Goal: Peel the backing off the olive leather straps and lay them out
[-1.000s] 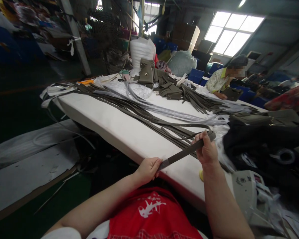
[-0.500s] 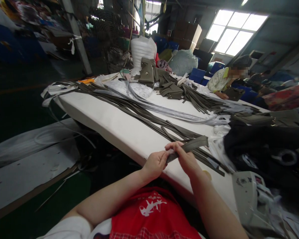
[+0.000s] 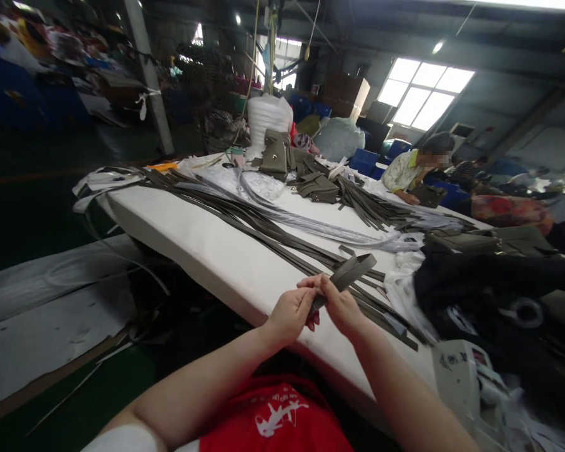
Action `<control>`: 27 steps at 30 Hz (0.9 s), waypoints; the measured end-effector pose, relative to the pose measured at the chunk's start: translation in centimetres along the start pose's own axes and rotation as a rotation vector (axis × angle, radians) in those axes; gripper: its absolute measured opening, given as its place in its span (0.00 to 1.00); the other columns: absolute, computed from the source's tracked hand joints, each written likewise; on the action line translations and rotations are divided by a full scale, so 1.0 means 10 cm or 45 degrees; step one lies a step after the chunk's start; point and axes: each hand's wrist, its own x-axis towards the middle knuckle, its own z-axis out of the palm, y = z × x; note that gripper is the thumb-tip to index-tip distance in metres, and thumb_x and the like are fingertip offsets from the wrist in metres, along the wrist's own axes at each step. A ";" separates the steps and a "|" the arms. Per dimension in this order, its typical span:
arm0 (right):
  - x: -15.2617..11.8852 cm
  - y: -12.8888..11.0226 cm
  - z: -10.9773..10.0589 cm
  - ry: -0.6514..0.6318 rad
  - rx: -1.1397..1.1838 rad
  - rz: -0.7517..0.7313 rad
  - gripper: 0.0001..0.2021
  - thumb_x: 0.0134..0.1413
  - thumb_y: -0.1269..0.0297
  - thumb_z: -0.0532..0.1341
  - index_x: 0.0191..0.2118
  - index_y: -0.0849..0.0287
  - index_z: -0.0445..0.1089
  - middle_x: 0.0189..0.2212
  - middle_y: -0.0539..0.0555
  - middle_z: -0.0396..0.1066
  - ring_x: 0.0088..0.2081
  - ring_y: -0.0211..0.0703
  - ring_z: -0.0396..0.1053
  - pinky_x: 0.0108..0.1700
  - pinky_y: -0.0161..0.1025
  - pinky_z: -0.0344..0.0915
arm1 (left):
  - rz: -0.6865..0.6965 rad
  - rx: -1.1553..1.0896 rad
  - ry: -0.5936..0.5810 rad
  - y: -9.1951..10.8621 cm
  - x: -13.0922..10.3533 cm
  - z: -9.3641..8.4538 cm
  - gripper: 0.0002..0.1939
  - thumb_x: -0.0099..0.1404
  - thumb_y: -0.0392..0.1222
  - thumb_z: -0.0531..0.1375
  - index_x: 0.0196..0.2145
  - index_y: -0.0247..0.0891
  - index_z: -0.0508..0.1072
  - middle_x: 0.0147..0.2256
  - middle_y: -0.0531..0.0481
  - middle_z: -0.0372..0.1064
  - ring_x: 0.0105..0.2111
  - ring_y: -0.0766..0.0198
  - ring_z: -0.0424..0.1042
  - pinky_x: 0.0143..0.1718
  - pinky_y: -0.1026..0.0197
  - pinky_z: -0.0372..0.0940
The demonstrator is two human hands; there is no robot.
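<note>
A grey-green strap [image 3: 353, 269] is held between my two hands above the near edge of the white table [image 3: 198, 235]. My left hand [image 3: 289, 314] is closed around its lower end. Fingers of my right hand [image 3: 336, 301] pinch the same strap a little further up, close against the left. Beyond the hands the strap bends over into a loop. Its lower end is mostly hidden by my fingers. Behind it, long dark straps [image 3: 263, 229] lie in a loose bundle along the table.
Grey-green bags [image 3: 275, 160] and a white foam roll [image 3: 268, 122] stand at the table's far side. A co-worker [image 3: 405, 172] sits at the far right. Dark cloth [image 3: 471, 282] and a pale machine [image 3: 459, 376] are to my right. White boards [image 3: 51, 339] lie low at left.
The strap's free end has curled further into an upright loop. Both hands have shifted slightly left in the picture, still gripping it, and the camera view has tilted up a little.
</note>
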 end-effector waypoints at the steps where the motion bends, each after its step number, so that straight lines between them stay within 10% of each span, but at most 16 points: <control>1: 0.01 0.01 -0.01 0.006 0.050 0.019 0.23 0.54 0.39 0.60 0.28 0.58 0.72 0.29 0.54 0.75 0.28 0.42 0.70 0.31 0.39 0.68 | -0.012 0.006 0.013 -0.01 0.00 0.00 0.29 0.70 0.63 0.46 0.25 0.37 0.66 0.17 0.55 0.63 0.14 0.70 0.62 0.18 0.67 0.58; 8: 0.14 -0.43 -0.45 0.227 0.175 -0.240 0.22 0.56 0.45 0.62 0.21 0.57 0.67 0.28 0.52 0.75 0.34 0.41 0.70 0.44 0.39 0.68 | -0.112 0.054 -0.038 -0.17 -0.14 -0.04 0.31 0.68 0.65 0.46 0.22 0.36 0.66 0.16 0.54 0.63 0.16 0.70 0.64 0.21 0.67 0.59; 16: 0.08 -0.63 -0.19 0.011 -0.375 -0.277 0.27 0.59 0.39 0.54 0.37 0.57 0.79 0.38 0.59 0.78 0.45 0.52 0.73 0.55 0.50 0.62 | 0.056 -0.085 -0.026 0.20 0.10 0.00 0.31 0.67 0.66 0.48 0.25 0.34 0.69 0.20 0.49 0.69 0.17 0.69 0.67 0.20 0.67 0.61; 23: 0.07 -1.45 -0.27 0.055 0.222 -0.299 0.14 0.51 0.51 0.68 0.29 0.57 0.74 0.16 0.45 0.60 0.23 0.36 0.63 0.35 0.38 0.65 | 0.217 0.059 -0.115 0.52 0.20 0.04 0.31 0.70 0.62 0.47 0.25 0.34 0.70 0.21 0.49 0.71 0.19 0.68 0.70 0.21 0.67 0.62; 27: 0.10 -1.73 -0.21 -0.066 0.012 -0.298 0.13 0.51 0.56 0.69 0.40 0.59 0.76 0.20 0.46 0.65 0.27 0.36 0.66 0.36 0.36 0.64 | 0.333 0.066 -0.079 0.74 0.29 0.06 0.30 0.71 0.61 0.46 0.25 0.35 0.71 0.21 0.48 0.71 0.19 0.67 0.70 0.22 0.67 0.63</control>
